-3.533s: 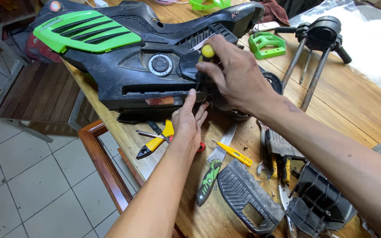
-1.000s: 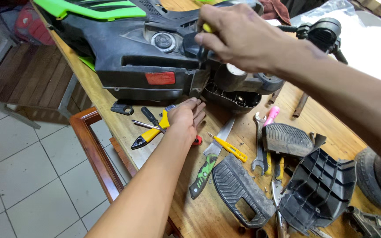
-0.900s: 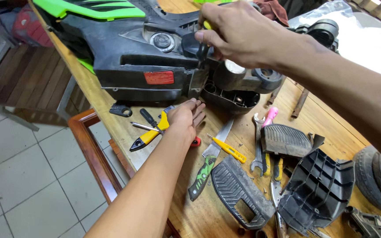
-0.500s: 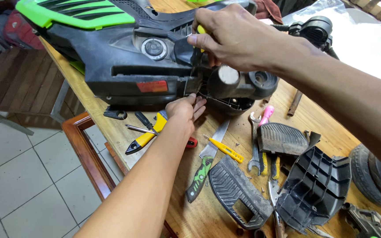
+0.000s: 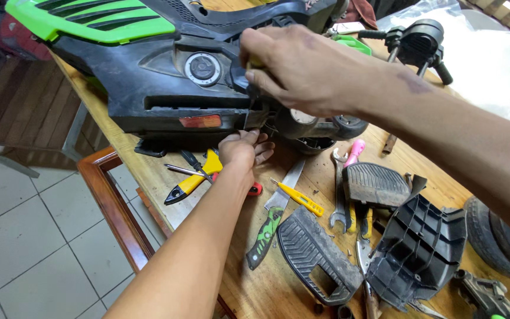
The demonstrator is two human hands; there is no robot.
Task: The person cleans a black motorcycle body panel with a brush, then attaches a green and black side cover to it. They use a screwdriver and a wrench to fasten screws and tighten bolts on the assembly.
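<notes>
the black and green toy vehicle body [image 5: 166, 82] lies with its long axis along the far edge of the wooden bench [image 5: 249, 277], its underside turned toward the near edge. the right hand [image 5: 302, 71] comes over the top, its grip clenched around a yellow-handled screwdriver [image 5: 254, 61] that points down into the black shell. directly below and nearer the bench's near edge, the left hand [image 5: 240, 150] presses curled fingertips up against the shell's lower rim; whether it pinches anything cannot be told.
</notes>
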